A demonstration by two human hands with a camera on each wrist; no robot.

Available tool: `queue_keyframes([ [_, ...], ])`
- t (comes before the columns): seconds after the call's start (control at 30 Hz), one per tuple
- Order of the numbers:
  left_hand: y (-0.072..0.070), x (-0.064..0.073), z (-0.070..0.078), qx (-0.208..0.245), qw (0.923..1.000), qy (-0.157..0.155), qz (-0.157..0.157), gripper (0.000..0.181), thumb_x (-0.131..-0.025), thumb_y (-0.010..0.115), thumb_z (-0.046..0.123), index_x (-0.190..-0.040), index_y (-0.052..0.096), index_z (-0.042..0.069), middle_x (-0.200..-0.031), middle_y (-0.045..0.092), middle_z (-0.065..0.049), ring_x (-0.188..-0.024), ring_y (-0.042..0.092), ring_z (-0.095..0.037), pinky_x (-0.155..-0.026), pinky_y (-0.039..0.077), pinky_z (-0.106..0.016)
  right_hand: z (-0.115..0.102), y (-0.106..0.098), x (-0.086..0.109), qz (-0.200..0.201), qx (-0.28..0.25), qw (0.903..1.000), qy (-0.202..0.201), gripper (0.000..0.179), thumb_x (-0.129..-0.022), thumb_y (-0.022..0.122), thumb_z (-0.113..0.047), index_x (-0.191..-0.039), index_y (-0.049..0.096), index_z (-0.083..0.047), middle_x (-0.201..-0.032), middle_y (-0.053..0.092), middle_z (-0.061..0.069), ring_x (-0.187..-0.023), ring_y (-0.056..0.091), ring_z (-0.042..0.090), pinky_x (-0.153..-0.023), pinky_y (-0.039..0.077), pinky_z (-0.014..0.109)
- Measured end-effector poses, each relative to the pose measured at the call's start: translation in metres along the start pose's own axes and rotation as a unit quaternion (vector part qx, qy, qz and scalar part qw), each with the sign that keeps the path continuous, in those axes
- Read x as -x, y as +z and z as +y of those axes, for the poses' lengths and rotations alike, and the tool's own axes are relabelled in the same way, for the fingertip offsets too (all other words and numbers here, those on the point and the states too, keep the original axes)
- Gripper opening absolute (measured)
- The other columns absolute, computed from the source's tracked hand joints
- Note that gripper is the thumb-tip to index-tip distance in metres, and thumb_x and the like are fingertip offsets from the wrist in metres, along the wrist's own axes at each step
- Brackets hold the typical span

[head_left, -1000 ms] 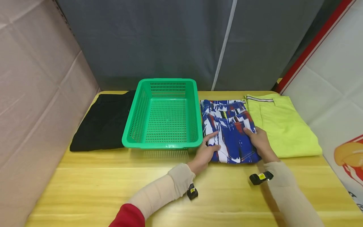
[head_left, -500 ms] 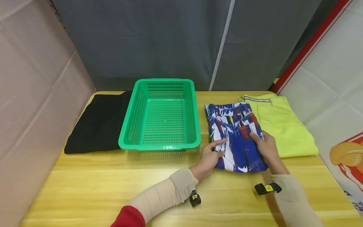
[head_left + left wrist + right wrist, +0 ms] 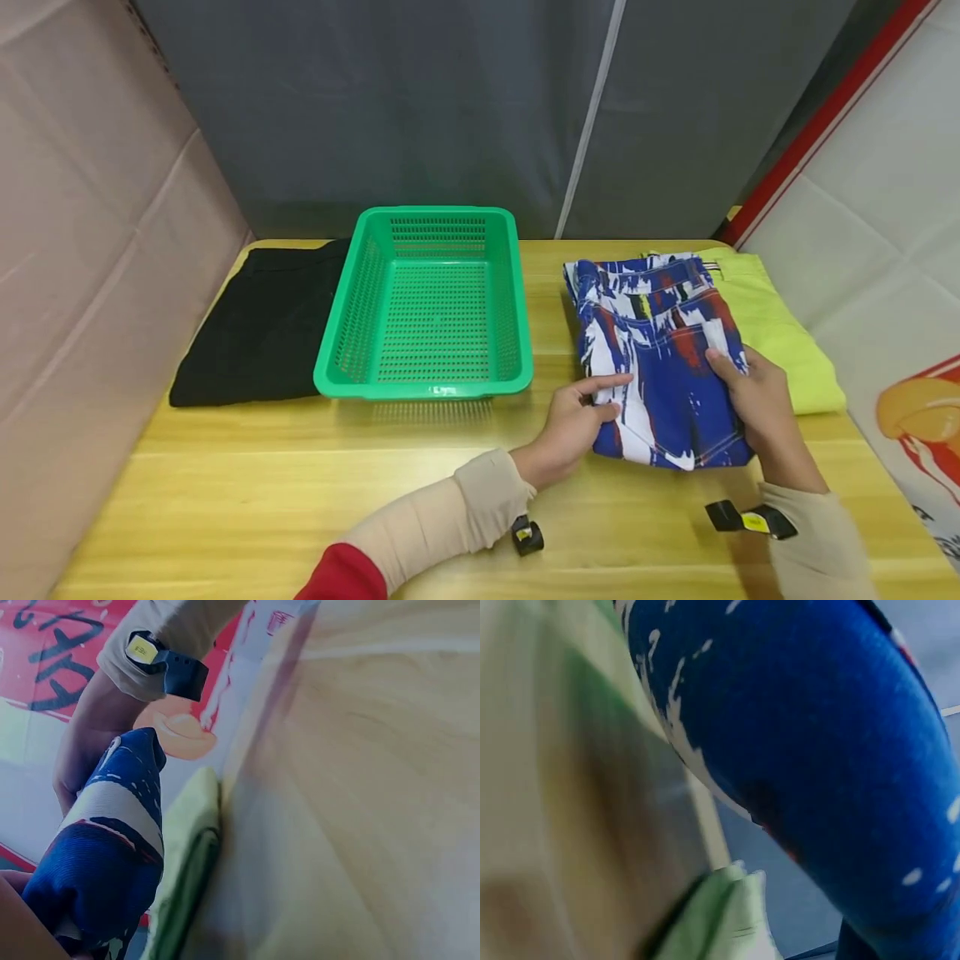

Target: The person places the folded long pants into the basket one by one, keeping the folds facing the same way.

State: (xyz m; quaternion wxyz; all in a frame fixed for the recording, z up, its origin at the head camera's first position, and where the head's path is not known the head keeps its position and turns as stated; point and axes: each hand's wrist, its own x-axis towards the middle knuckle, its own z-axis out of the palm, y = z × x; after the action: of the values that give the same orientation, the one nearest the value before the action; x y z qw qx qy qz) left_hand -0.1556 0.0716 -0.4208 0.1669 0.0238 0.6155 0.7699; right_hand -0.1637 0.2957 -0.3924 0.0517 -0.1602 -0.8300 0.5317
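Observation:
A folded pair of blue, white and red patterned pants (image 3: 675, 392) is held up off the table, overlapping the folded lime-yellow pants (image 3: 783, 333) in the head view. My left hand (image 3: 562, 429) grips its left side, with thumb and index finger on top. On the opposite side my right hand (image 3: 765, 412) holds the edge, thumb over the cloth; the other fingers are hidden beneath. The left wrist view shows the thick folded bundle (image 3: 105, 855) raised above the tabletop. Blue cloth (image 3: 802, 742) fills much of the right wrist view.
A green perforated basket (image 3: 423, 389) stands left of the patterned pants. Folded black pants (image 3: 255, 333) lie beyond it at the far left. Grey curtain (image 3: 375, 108) hangs behind the wooden table (image 3: 262, 492), and a white printed sheet (image 3: 885, 192) borders the right.
Both hands have lifted the patterned pants off the table and carried them to the right, partly over the lime-yellow pants. The basket and black pants stay in place.

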Motion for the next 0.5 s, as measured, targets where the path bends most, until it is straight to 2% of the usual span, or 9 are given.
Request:
queue_keyframes([
  [0.07,0.002,0.003,0.005,0.002,1.0,0.0,-0.004,0.039,-0.085,0.06,-0.006,-0.109,0.075,0.022,-0.128,0.063,0.01,-0.129,0.046,-0.012,-0.09,0.045,-0.023,-0.005,-0.005,0.002,0.001,-0.023,0.9997,0.0,0.059,-0.097,0.053,-0.038,-0.133,0.044,0.008,-0.067,0.06,-0.026,-0.055,0.065,0.003,-0.049,0.055,0.027],
  [0.13,0.003,0.006,0.009,0.001,0.9999,0.002,-0.01,0.039,-0.086,0.06,-0.005,-0.109,0.075,0.023,-0.128,0.063,0.012,-0.125,0.048,-0.01,-0.087,0.044,-0.022,-0.009,-0.009,0.005,0.0,-0.065,0.9979,0.002,0.043,-0.096,0.057,-0.035,-0.125,0.052,-0.003,-0.067,0.063,-0.023,-0.053,0.066,0.004,-0.047,0.054,0.027],
  [0.23,0.003,0.008,0.016,0.005,0.9998,0.007,-0.015,0.039,-0.087,0.06,-0.003,-0.11,0.074,0.025,-0.127,0.062,0.014,-0.126,0.048,-0.009,-0.093,0.044,-0.024,-0.016,-0.014,0.009,-0.004,-0.135,0.9908,-0.001,0.014,-0.095,0.06,-0.03,-0.106,0.059,-0.021,-0.067,0.067,-0.018,-0.051,0.066,0.007,-0.045,0.053,0.026],
  [0.3,0.003,0.009,0.021,0.013,0.9996,0.012,-0.021,0.04,-0.087,0.06,-0.003,-0.111,0.074,0.025,-0.128,0.062,0.014,-0.126,0.048,-0.009,-0.097,0.045,-0.027,-0.02,-0.016,0.012,-0.006,-0.171,0.9852,-0.008,0.002,-0.094,0.061,-0.027,-0.096,0.06,-0.028,-0.067,0.068,-0.015,-0.051,0.067,0.008,-0.043,0.052,0.025],
  [0.4,0.003,0.011,0.03,0.027,0.9992,0.015,-0.027,0.04,-0.087,0.06,-0.003,-0.113,0.073,0.024,-0.13,0.061,0.013,-0.129,0.047,-0.01,-0.103,0.045,-0.03,-0.027,-0.018,0.013,-0.003,-0.189,0.9817,-0.023,0.006,-0.095,0.061,-0.025,-0.092,0.062,-0.03,-0.067,0.069,-0.014,-0.05,0.067,0.008,-0.043,0.052,0.025],
  [0.5,0.003,0.012,0.037,0.039,0.9986,0.015,-0.034,0.041,-0.087,0.059,-0.004,-0.115,0.072,0.023,-0.131,0.06,0.011,-0.125,0.05,-0.01,-0.099,0.048,-0.03,-0.033,-0.02,0.013,-0.006,-0.198,0.9798,-0.027,0.007,-0.095,0.061,-0.025,-0.091,0.063,-0.03,-0.068,0.069,-0.014,-0.05,0.067,0.008,-0.043,0.052,0.024],
])
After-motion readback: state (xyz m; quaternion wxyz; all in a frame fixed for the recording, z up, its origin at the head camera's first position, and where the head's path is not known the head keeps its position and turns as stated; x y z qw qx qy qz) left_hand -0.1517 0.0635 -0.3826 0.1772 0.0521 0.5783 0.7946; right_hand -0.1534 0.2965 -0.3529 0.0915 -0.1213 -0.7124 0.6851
